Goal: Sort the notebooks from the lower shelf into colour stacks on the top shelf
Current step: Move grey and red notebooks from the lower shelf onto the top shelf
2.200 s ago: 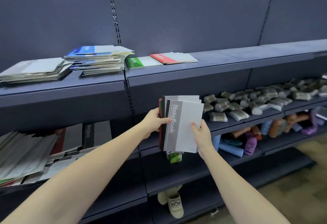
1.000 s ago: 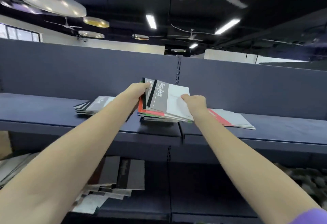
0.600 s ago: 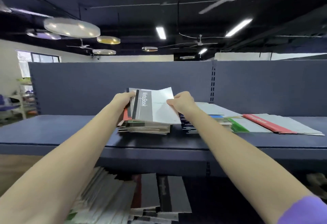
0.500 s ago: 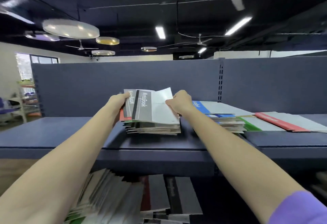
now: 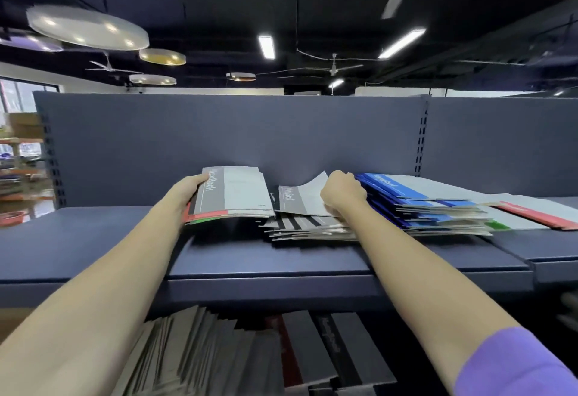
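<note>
The dark blue metal top shelf (image 5: 281, 258) carries several piles of thin, soft-cover notebooks. Near its middle lies a low stack of grey-and-black notebooks (image 5: 305, 226), fanned slightly at the front edges. Just to the right of it, touching or nearly so, sits a taller stack of blue-and-white notebooks (image 5: 438, 208). Beyond that, a green-edged notebook (image 5: 495, 225) peeks out from under the blue pile's right end, and a red-and-white notebook (image 5: 538, 212) lies flat at the far right.

The lower shelf, seen under the top shelf's front lip, holds a loose row of leaning grey, black and dark red notebooks (image 5: 250, 355), tipped over to the left.

The left hand (image 5: 187, 187) grips a small bundle of notebooks (image 5: 231, 195) by its left edge, thumb on the grey cover and fingers curled underneath. The bundle is raised off the shelf, just left of the grey stack; its top cover is grey and white, with red and green edges showing beneath.

The right hand (image 5: 342, 192) is closed in a pinch on the right edge of a single grey-and-white notebook (image 5: 300, 200), whose far corner curls upward. That notebook rests on top of the grey-and-black stack. A purple sleeve (image 5: 519, 364) shows at the lower right.
</note>
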Demonstrator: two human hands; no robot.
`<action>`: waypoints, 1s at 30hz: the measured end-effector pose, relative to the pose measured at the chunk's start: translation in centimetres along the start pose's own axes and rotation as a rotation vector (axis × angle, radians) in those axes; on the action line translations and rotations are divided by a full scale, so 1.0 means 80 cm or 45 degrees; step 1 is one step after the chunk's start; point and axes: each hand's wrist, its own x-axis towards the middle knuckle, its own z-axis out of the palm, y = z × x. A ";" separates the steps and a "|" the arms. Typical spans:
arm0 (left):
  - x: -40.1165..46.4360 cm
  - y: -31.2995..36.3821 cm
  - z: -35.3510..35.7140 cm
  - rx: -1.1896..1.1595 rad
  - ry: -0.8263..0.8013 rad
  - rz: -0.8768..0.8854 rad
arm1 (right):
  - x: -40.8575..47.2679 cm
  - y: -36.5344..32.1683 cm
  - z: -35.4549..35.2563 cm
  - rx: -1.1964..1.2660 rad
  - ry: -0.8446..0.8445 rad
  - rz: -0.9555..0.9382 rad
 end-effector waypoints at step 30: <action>0.014 -0.010 0.008 -0.302 0.051 0.076 | 0.013 -0.008 0.003 0.352 -0.035 -0.001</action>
